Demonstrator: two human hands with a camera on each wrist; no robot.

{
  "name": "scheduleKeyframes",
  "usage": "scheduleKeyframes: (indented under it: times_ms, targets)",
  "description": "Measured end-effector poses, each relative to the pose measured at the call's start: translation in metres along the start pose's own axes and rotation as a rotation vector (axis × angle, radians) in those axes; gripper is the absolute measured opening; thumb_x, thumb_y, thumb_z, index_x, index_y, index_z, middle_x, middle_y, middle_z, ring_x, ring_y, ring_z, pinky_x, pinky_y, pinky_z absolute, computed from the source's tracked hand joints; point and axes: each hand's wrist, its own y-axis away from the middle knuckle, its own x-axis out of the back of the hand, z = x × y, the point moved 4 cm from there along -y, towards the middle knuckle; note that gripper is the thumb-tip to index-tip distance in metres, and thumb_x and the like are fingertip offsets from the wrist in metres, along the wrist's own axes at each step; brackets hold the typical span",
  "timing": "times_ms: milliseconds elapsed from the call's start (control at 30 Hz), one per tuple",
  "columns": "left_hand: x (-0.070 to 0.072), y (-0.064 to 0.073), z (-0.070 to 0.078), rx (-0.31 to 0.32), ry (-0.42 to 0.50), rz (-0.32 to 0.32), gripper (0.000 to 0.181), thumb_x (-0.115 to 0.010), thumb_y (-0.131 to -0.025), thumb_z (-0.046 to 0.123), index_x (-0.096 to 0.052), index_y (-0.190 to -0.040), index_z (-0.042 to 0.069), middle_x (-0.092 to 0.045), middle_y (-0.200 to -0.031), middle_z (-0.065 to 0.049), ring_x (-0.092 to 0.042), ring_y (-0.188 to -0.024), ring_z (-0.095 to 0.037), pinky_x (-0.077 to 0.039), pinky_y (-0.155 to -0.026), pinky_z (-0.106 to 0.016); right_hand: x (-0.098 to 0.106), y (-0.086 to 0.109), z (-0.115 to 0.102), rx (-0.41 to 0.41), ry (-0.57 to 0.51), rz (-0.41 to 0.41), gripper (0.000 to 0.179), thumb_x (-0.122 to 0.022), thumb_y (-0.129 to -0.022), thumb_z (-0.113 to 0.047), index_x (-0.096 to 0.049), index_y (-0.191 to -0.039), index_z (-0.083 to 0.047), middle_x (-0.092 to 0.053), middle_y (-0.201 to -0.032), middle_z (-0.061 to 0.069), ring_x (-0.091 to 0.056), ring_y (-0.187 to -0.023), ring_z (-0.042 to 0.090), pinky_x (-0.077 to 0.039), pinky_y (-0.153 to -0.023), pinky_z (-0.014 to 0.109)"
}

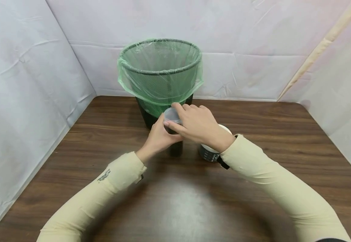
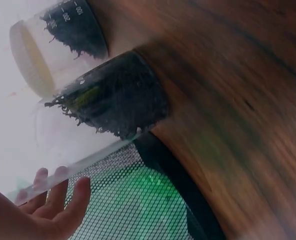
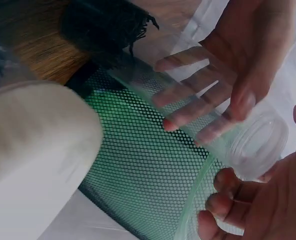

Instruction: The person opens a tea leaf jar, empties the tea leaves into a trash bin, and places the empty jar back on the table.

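Observation:
A tall clear plastic jar [image 2: 113, 100] stands upright on the table, its lower part filled with dark, shredded dry pieces. My left hand [image 1: 159, 136] is wrapped round the jar's upper part, fingers showing through the clear wall in the right wrist view. A clear round lid [image 3: 260, 145] sits on the jar's mouth. Over it, my right hand [image 1: 198, 124] holds the lid's rim between thumb and curled fingers. Next to the jar, below the right wrist, is a second clear container [image 1: 208, 155] with a cream lid [image 3: 43, 145], printed measuring marks and similar dark pieces.
A mesh waste bin [image 1: 160, 80] lined with a green plastic bag stands right behind the jar. The brown wooden table [image 1: 269, 134] ends at pale cloth walls [image 1: 254, 50] at the back and sides.

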Motion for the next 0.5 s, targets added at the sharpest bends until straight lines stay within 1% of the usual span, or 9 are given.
scheduleKeyframes:
  times_ms: [100, 233, 367, 433, 500]
  targets:
    - [-0.0004, -0.0028, 0.0011, -0.005, -0.004, 0.030, 0.064, -0.081, -0.072, 0.024, -0.050, -0.126, 0.010, -0.060, -0.110, -0.005, -0.058, -0.096, -0.019, -0.047, -0.083, -0.035, -0.0002, -0.0044, -0.0051, 0.008, 0.053, 0.068, 0.053, -0.044, -0.091, -0.059, -0.050, -0.106, -0.009, -0.056, -0.076, 0.002, -0.056, -0.065, 0.022, -0.039, -0.055, 0.034]
    - [-0.0030, -0.0071, 0.0044, -0.048, -0.054, 0.056, 0.055, -0.079, -0.072, 0.016, -0.055, -0.119, 0.003, -0.063, -0.105, -0.011, -0.060, -0.093, -0.024, -0.048, -0.082, -0.036, -0.0005, -0.0087, -0.0082, 0.016, 0.105, 0.144, 0.054, -0.049, -0.088, -0.062, -0.046, -0.090, -0.008, -0.049, -0.058, 0.001, -0.049, -0.050, 0.022, -0.035, -0.046, 0.035]
    - [-0.0053, -0.0090, 0.0073, -0.091, -0.082, 0.073, 0.050, -0.079, -0.071, 0.012, -0.057, -0.114, 0.000, -0.064, -0.101, -0.013, -0.061, -0.091, -0.027, -0.049, -0.081, -0.038, -0.0012, -0.0103, -0.0078, 0.011, 0.108, 0.181, 0.052, -0.051, -0.087, -0.059, -0.042, -0.083, -0.008, -0.041, -0.047, 0.000, -0.043, -0.042, 0.021, -0.034, -0.039, 0.035]
    - [-0.0062, -0.0092, 0.0075, -0.096, -0.058, 0.078, 0.049, -0.079, -0.070, 0.011, -0.058, -0.113, 0.000, -0.065, -0.100, -0.013, -0.061, -0.090, -0.027, -0.049, -0.080, -0.037, -0.0011, -0.0102, -0.0071, 0.009, 0.106, 0.193, 0.050, -0.050, -0.086, -0.057, -0.042, -0.082, -0.008, -0.040, -0.046, 0.000, -0.041, -0.040, 0.021, -0.034, -0.038, 0.036]
    - [-0.0071, -0.0093, 0.0073, -0.088, -0.023, 0.073, 0.050, -0.080, -0.069, 0.010, -0.058, -0.113, 0.000, -0.065, -0.100, -0.012, -0.061, -0.091, -0.026, -0.049, -0.080, -0.037, -0.0007, -0.0097, -0.0059, 0.002, 0.100, 0.203, 0.047, -0.049, -0.086, -0.054, -0.041, -0.081, -0.008, -0.039, -0.045, 0.001, -0.041, -0.040, 0.022, -0.033, -0.038, 0.036]
